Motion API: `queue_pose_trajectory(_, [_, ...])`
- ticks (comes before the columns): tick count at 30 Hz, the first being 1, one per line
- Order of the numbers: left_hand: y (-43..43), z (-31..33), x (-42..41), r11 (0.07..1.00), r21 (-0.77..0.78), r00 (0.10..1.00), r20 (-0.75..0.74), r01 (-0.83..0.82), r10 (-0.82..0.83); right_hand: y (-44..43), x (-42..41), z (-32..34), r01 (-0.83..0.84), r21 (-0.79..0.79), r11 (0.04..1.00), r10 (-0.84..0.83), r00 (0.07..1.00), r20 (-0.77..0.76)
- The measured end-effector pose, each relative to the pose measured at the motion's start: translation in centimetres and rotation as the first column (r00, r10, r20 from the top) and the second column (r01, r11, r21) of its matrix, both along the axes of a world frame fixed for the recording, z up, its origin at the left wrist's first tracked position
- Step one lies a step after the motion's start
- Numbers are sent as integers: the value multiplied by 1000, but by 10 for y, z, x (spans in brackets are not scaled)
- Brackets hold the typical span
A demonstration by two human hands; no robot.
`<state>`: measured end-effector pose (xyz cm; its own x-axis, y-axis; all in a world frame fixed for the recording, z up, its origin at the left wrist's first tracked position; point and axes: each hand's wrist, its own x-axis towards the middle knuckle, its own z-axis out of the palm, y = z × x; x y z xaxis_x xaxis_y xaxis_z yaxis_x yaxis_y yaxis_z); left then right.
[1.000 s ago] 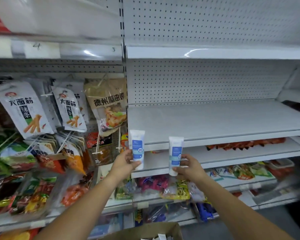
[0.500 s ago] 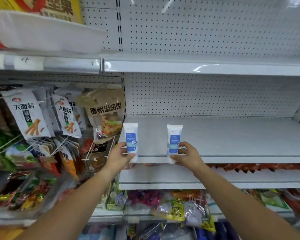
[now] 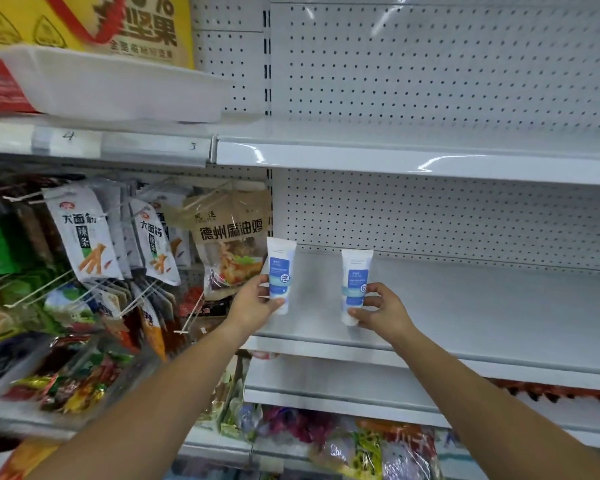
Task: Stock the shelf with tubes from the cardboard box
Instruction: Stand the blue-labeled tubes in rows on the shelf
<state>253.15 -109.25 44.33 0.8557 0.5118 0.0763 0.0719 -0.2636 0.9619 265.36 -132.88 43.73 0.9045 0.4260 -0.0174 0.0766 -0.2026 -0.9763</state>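
My left hand (image 3: 255,304) grips a white tube with a blue label (image 3: 280,268), held upright, cap end down, over the left end of the white shelf (image 3: 465,306). My right hand (image 3: 381,311) grips a second white and blue tube (image 3: 355,278), also upright, a little to the right of the first. Both tubes are above the shelf's front part; I cannot tell whether their caps touch it. The cardboard box is out of view.
A white pegboard back wall (image 3: 430,216) stands behind the shelf, with another white shelf (image 3: 395,157) above. Hanging snack packets (image 3: 84,237) and a brown chicken packet (image 3: 232,244) crowd the left bay. Lower shelves hold coloured snack bags (image 3: 361,441). A white tray (image 3: 111,84) sits top left.
Both hands have risen with their tubes from below the shelf's edge up over its surface. The view has tilted upward, and the cardboard box has dropped out of sight.
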Motion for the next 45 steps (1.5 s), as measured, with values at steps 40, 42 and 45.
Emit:
queue_pose_trajectory(40, [97,-56,196,998,43,998,-22,-51,52,101,154,-46,140,-26,990,-139,990,11])
queue_pose_trajectory(42, [95,-56,198,997,60,998,-20,-51,52,103,158,-46,143,-39,989,-142,989,30])
queue_pose_trajectory(45, [94,-56,202,996,77,999,-24,-45,47,103,163,-47,149,-53,987,-147,988,49])
